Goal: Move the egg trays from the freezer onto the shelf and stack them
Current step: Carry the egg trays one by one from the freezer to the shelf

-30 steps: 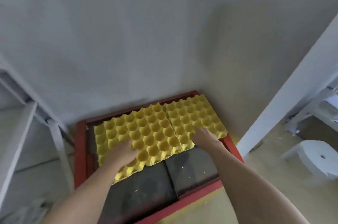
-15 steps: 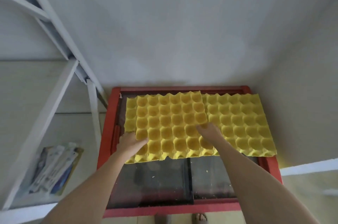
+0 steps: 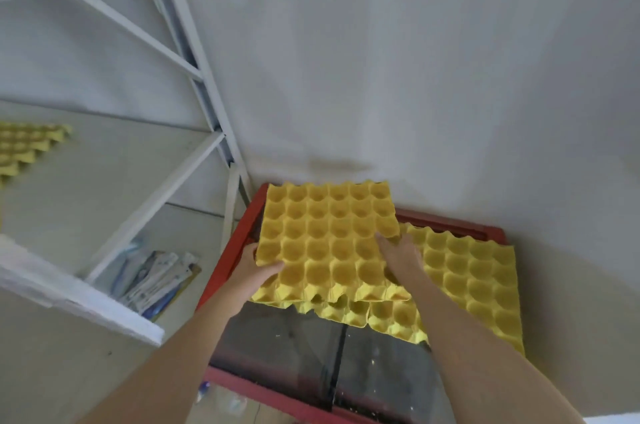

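Observation:
A yellow egg tray (image 3: 325, 240) is lifted off the red-framed freezer (image 3: 225, 271), tilted, held by both hands. My left hand (image 3: 256, 271) grips its near left corner. My right hand (image 3: 401, 257) grips its right edge. Under it another yellow egg tray (image 3: 360, 312) shows its front edge, and a further yellow tray (image 3: 474, 281) lies flat on the right part of the freezer's dark glass lid (image 3: 291, 347). On the white shelf (image 3: 104, 181) to the left, a yellow egg tray (image 3: 24, 146) lies at the picture's edge.
The shelf's white metal posts and braces (image 3: 194, 91) stand between the shelf and the freezer. Blue and white packets (image 3: 152, 278) lie on a lower shelf board. A grey wall rises behind the freezer.
The left tray has risen off the freezer in both hands and tilted, baring a tray beneath it. The view has swung left, bringing the shelf and its tray into sight.

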